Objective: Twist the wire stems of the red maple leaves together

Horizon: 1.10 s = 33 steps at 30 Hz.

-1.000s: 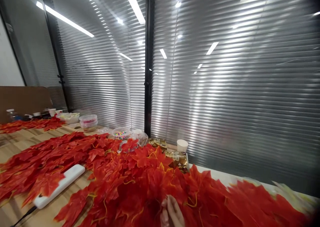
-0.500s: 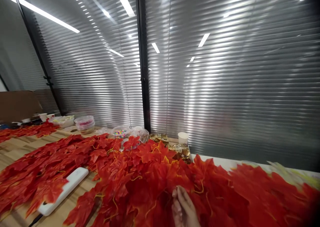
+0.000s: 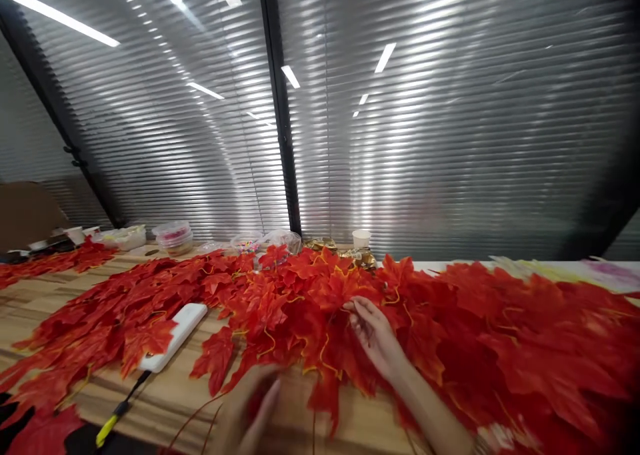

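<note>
A thick spread of red artificial maple leaves (image 3: 320,285) with yellow-orange edges and stems covers much of the wooden table (image 3: 295,401). My right hand (image 3: 373,335) reaches in over the leaves, fingertips pinched together against them; whatever sits in the pinch is too small to make out. Lower down, at the table's near edge, my left hand (image 3: 247,415) is smeared by motion, its fingers curved. Some red shows between its thumb and fingers, but I cannot tell whether it is held. Thin reddish strands (image 3: 193,418) curve beside this hand.
A white power bank (image 3: 180,335) with a black cable (image 3: 137,385) lies left, partly under a leaf. Plastic tubs (image 3: 173,235), a paper cup (image 3: 361,238) and gold packets (image 3: 363,258) stand along the back, before a glass partition with blinds (image 3: 425,141).
The view has tilted down, showing more of the table. My left hand has come into view at the bottom. My right hand stays pinched among the leaves, with more of its forearm visible.
</note>
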Each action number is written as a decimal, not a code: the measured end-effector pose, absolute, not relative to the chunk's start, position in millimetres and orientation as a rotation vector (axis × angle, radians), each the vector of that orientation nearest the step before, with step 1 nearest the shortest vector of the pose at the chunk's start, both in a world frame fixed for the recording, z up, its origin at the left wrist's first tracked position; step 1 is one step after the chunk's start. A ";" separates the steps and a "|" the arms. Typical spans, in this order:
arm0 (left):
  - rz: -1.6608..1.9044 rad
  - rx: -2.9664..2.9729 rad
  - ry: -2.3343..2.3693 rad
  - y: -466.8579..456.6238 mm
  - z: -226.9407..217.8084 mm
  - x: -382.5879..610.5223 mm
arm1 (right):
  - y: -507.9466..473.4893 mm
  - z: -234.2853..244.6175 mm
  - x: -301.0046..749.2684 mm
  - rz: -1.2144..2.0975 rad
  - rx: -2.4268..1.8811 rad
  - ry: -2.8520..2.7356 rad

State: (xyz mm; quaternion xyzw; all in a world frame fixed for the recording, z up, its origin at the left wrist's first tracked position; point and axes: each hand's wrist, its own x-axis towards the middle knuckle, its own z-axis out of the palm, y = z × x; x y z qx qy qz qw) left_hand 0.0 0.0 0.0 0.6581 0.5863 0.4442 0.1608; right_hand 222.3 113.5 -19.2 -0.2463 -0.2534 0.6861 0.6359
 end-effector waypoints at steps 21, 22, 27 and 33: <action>0.384 1.426 0.624 120.7 -3.6 58.5 | 131.6 -30.8 227.4 1.474 -0.446 -0.515; 0.414 1.416 0.632 121.6 -2.1 59.0 | 131.2 -30.8 227.0 1.482 -0.452 -0.519; 0.679 1.268 0.635 128.9 1.1 57.1 | 128.9 -30.7 227.3 1.490 -0.473 -0.551; 0.889 1.165 0.679 135.9 -3.0 53.6 | 126.9 -31.0 226.2 1.528 -0.470 -0.570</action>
